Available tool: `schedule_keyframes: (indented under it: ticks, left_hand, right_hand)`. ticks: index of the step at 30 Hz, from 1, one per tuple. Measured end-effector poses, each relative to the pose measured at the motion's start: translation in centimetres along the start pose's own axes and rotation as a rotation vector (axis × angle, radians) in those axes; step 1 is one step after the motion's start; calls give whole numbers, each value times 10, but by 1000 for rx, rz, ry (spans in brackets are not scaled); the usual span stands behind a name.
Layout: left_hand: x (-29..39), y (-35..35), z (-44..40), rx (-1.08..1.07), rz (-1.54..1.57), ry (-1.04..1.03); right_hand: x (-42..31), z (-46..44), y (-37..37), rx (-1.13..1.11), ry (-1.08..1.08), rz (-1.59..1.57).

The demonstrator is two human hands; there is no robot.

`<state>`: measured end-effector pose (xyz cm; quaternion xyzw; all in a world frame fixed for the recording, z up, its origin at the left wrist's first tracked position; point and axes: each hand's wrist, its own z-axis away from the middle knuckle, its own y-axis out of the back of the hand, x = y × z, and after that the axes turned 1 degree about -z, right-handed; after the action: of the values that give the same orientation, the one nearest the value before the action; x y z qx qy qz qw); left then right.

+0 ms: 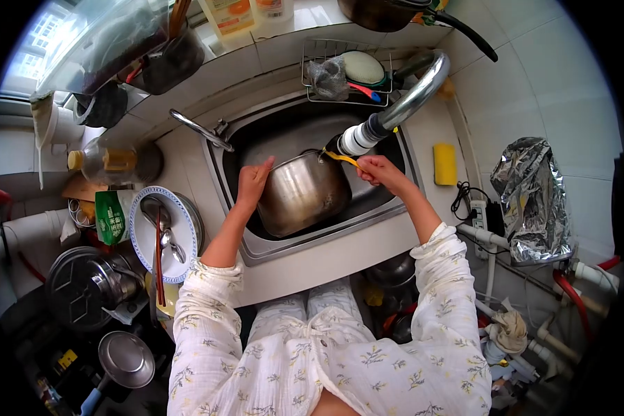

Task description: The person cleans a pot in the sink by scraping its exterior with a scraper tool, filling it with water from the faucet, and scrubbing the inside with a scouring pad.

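A stained metal pot (305, 200) stands tilted in the stainless steel sink (274, 255). My left hand (254, 186) grips its left side, thumb up by the rim. In my right hand (381, 172), the fingers are closed on the end of a slim yellow handle (344, 159). The handle's far end reaches the pot's rim, just below the faucet spout; its head is hidden, so I cannot tell what tool it is. The thick chrome faucet (423, 87) arches in from the right, its white-wrapped end (357, 141) close above the pot.
Behind the sink hangs a wire rack (317, 52) with a scrubber and a pale oval item. A smaller tap (201, 130) stands back left. Left are bowls (145, 239) with spoons and chopsticks. A yellow sponge (445, 164) and foil-covered item (534, 201) are right.
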<state>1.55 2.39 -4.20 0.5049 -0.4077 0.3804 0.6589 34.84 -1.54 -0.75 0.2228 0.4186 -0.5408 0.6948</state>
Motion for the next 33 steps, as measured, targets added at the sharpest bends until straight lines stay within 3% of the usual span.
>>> schedule_keyframes:
  ticks: [10,13,20,23,29,33]
  left_hand:
    - [-3,7,-7,8,83,9]
    - [-3,7,-8,-22,85,6]
    - [-12,13,-10,-43,67,-29]
    - [3,13,-9,-22,93,2]
    - [-5,12,-12,-37,75,28]
    - [-7,12,-16,-61,87,22]
  right_hand:
    - [10,-28,-3,-17,-25,-128]
    - [3,-20,12,8,-76,-33]
    - [4,-31,-12,-51,-9,-152]
    - [18,-25,11,79,-37,-33]
    - [2,-39,-8,-61,27,-111]
    - [11,-30,2,18,10,-30]
